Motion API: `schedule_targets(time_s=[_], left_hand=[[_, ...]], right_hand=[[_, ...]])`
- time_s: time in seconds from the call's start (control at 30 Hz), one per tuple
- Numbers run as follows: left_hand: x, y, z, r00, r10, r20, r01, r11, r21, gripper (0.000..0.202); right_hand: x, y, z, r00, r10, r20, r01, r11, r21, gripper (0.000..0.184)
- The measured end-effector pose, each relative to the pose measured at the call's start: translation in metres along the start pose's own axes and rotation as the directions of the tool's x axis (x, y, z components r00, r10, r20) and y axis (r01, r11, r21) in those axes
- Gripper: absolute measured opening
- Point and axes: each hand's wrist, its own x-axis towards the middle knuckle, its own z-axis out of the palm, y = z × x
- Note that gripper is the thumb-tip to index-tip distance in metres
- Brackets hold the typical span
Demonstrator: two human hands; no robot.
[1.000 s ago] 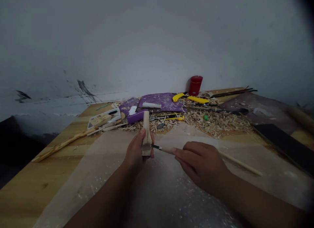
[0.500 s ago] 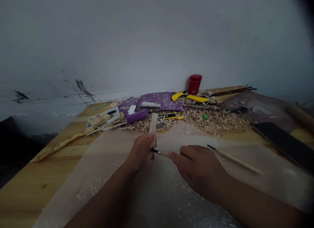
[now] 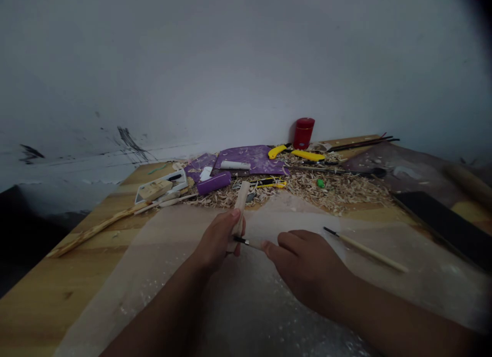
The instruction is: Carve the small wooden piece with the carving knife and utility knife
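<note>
My left hand (image 3: pixel 218 240) is closed around a pale strip of wood (image 3: pixel 241 198), which stands up out of the fist, its top leaning slightly right. My right hand (image 3: pixel 303 262) grips the handle of a wood carving chisel (image 3: pixel 251 243). The chisel's dark tip meets the wood low down, beside my left fingers; the exact contact is too small to make out. A second slim tool with a dark tip and pale handle (image 3: pixel 371 252) lies on the plastic sheet (image 3: pixel 161 275) to the right of my right hand.
Wood shavings (image 3: pixel 338 190) cover the back of the table (image 3: pixel 42 306), around yellow-handled cutters (image 3: pixel 307 155), a purple sheet (image 3: pixel 257 154) and a purple roll (image 3: pixel 214 183). A red canister (image 3: pixel 303 134) stands by the wall. A white tray (image 3: pixel 140 197) and a long stick (image 3: pixel 92 233) lie left, a black board (image 3: pixel 442 226) right.
The wood strip's top has tilted a little to the right. The chisel tip has shifted slightly left and down against it, with my right hand following. Both grips remain.
</note>
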Motion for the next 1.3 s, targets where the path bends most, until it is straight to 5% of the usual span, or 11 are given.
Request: schedule_targets(time_s=[0.33,0.7,0.9,1.03,1.1,1.17,1.23,1.3], left_hand=[[0.002,-0.001,0.002,1.0,-0.014,0.0,0.014,0.994,-0.112,0.046],[-0.001,0.005,0.004,0.987,-0.023,0.159,0.075,0.942,-0.328,0.05],[-0.002,0.004,0.003,0.972,-0.008,0.233,0.086,0.942,-0.324,0.053],[0.0,0.002,0.001,0.998,0.058,0.006,-0.057,0.995,-0.082,0.048],[0.001,0.002,-0.003,0.967,0.177,-0.185,-0.14,0.971,0.196,0.042],[0.004,0.005,-0.009,0.89,0.35,-0.293,-0.158,0.838,0.522,0.036],[0.007,0.006,-0.016,0.834,0.47,-0.29,-0.088,0.631,0.771,0.03],[0.011,0.007,-0.02,0.827,0.514,-0.23,-0.043,0.464,0.885,0.025]], right_hand=[[0.003,0.006,-0.002,1.0,0.003,-0.026,-0.001,0.997,0.072,0.021],[0.004,0.003,-0.004,0.999,0.031,-0.039,-0.024,0.988,0.152,0.022],[0.002,0.006,-0.002,0.996,0.085,0.016,-0.085,0.934,0.346,0.023],[0.001,0.013,-0.002,0.995,0.092,-0.034,-0.076,0.938,0.337,0.023],[0.001,0.019,-0.002,0.991,0.12,-0.062,-0.095,0.946,0.309,0.021],[0.001,0.027,-0.002,0.986,0.162,-0.041,-0.148,0.959,0.241,0.02],[0.002,0.034,-0.001,0.977,0.212,0.04,-0.215,0.969,0.124,0.02],[0.003,0.04,0.001,0.958,0.265,0.111,-0.269,0.963,0.026,0.021]])
